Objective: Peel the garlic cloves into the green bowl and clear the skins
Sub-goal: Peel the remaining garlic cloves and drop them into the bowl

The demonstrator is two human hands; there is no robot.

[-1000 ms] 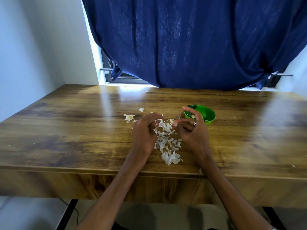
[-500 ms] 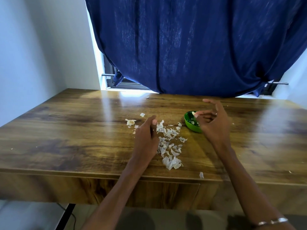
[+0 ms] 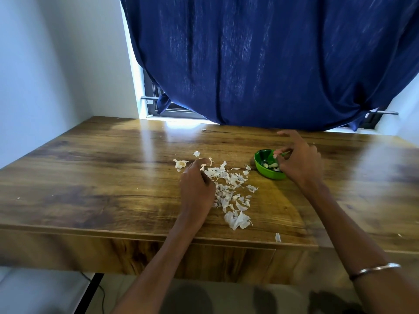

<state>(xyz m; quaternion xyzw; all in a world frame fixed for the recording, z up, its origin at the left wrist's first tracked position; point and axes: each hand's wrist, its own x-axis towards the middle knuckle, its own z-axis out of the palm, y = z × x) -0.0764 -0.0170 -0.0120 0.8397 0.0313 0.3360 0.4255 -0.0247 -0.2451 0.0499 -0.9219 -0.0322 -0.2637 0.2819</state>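
green bowl (image 3: 267,171) holds peeled garlic cloves (image 3: 270,165) under right hand (image 3: 300,164).

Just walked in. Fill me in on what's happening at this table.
A person is peeling garlic at a wooden table. The right hand hovers over the green bowl, which already holds a few peeled cloves; whether its fingertips hold anything is unclear. The left hand rests curled by a scattered pile of papery skins, seemingly pinching a bit of skin. The skins are not yet cleared.
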